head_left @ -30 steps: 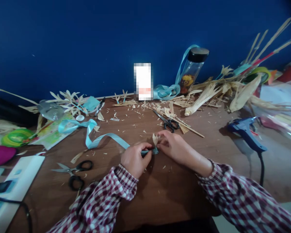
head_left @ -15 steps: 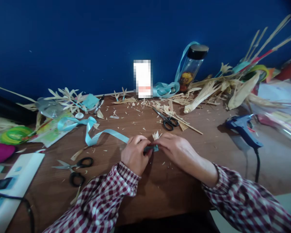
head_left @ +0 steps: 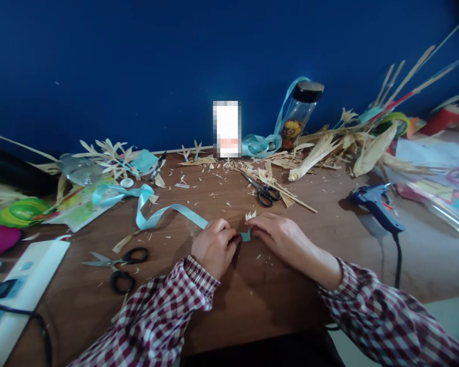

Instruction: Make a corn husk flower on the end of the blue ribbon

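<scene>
My left hand (head_left: 215, 246) is closed on a light blue ribbon (head_left: 187, 212), whose short end shows between my two hands. The ribbon's long tail curls away over the table to the left. In my right hand (head_left: 286, 241), the fingers are pinched on a small flower of pale dried husk (head_left: 250, 216), its pointed petals standing up above the fingertips. The flower's lower part is at the ribbon end; my fingers hide just how the two meet. Black-handled scissors (head_left: 266, 194) lie beyond my hands, and a second pair of scissors (head_left: 118, 265) lies left of my left sleeve.
A blue glue gun (head_left: 378, 204) stands at the right with its cord running down. A white power strip (head_left: 30, 290) is at the left edge. Husk scraps, a corn husk (head_left: 317, 153), coiled ribbon (head_left: 262, 145) and a tilted jar (head_left: 300, 112) line the back by the wall.
My hands have parted slightly, so more of the ribbon end shows between them. The camera view has shifted a little. Both hands keep their grip.
</scene>
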### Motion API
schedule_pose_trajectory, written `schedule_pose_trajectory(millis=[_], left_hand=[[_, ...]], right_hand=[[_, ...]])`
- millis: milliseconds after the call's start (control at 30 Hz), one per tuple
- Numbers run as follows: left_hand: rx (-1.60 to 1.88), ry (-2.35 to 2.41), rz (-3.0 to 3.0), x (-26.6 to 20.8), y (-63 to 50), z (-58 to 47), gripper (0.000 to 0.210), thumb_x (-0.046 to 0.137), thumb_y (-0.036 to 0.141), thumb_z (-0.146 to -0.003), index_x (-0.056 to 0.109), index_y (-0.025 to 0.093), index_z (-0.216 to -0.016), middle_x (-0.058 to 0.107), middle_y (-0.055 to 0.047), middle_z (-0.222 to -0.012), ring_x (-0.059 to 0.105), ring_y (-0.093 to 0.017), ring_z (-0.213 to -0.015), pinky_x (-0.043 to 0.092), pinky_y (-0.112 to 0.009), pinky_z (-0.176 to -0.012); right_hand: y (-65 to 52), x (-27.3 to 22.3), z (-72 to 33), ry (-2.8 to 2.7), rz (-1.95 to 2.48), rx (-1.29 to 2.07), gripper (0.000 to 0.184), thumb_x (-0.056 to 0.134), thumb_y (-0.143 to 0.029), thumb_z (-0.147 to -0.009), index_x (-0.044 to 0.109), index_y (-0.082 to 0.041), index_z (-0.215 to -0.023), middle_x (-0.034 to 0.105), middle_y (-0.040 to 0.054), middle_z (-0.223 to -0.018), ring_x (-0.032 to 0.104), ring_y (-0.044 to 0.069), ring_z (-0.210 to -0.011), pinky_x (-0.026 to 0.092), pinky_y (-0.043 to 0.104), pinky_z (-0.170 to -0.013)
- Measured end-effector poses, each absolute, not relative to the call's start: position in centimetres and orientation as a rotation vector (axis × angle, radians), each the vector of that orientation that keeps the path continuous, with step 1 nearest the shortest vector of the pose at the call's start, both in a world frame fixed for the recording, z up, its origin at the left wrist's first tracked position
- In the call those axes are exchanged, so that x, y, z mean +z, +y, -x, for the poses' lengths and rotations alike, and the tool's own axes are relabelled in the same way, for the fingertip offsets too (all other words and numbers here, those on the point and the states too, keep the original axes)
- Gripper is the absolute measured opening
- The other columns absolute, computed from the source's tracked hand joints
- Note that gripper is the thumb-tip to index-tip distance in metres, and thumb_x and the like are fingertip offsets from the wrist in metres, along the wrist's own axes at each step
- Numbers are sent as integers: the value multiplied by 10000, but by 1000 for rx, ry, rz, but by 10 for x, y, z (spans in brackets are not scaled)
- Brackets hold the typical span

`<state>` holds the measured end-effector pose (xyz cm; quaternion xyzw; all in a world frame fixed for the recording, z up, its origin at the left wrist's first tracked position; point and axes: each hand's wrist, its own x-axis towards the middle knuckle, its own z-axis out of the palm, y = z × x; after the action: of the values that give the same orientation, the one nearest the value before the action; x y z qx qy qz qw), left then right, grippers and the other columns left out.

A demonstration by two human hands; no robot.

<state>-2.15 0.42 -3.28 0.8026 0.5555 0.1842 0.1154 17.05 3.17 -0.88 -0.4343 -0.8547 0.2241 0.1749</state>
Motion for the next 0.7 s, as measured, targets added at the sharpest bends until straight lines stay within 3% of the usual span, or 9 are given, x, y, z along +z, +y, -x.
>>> schedule_pose_trajectory(millis=[133, 267, 400, 567, 700], left_hand=[[610, 1592, -2402, -34, 3, 21, 133, 538, 213, -847, 666, 187, -817, 590, -47, -868, 537, -185, -821, 455, -309, -714], [683, 1562, -2524, -33, 4, 19, 156, 530, 216, -854, 663, 189, -777, 597, -51, -848, 508, -204, -822, 447, -341, -736], [672, 1496, -2620, -34, 7, 18, 154, 528, 201, -853, 656, 185, -769, 605, -48, -818, 507, -208, -779, 441, -368, -732], [720, 1423, -2650, -37, 9, 15, 134, 523, 184, -858, 657, 168, -861, 608, -58, -814, 521, -204, -760, 455, -361, -704], [712, 1443, -2648, -36, 6, 12, 140, 519, 172, -856, 657, 163, -884, 608, -61, -816, 527, -206, -773, 463, -363, -715]], right_hand=[[18, 3, -191, -2335, 1325, 645, 253, 492, -155, -871, 608, -233, -1081, 668, 44, -1023, 618, 181, -928, 470, 286, -794], [-2, 10, -243, -2194, 1567, 513, 200, 510, -210, -856, 638, -218, -1010, 677, 49, -946, 634, 180, -824, 488, 287, -726], [-15, 6, -309, -1979, 1900, 194, 213, 494, -307, -862, 635, -201, -981, 660, 61, -935, 616, 181, -727, 488, 302, -663], [-1, -7, -368, -1938, 2098, -376, 345, 508, -393, -840, 596, -159, -1078, 619, 144, -1038, 571, 288, -920, 443, 403, -768], [16, -14, -386, -1983, 2216, -459, 392, 451, -421, -871, 564, -130, -1107, 637, 192, -963, 580, 310, -871, 418, 395, -721]])
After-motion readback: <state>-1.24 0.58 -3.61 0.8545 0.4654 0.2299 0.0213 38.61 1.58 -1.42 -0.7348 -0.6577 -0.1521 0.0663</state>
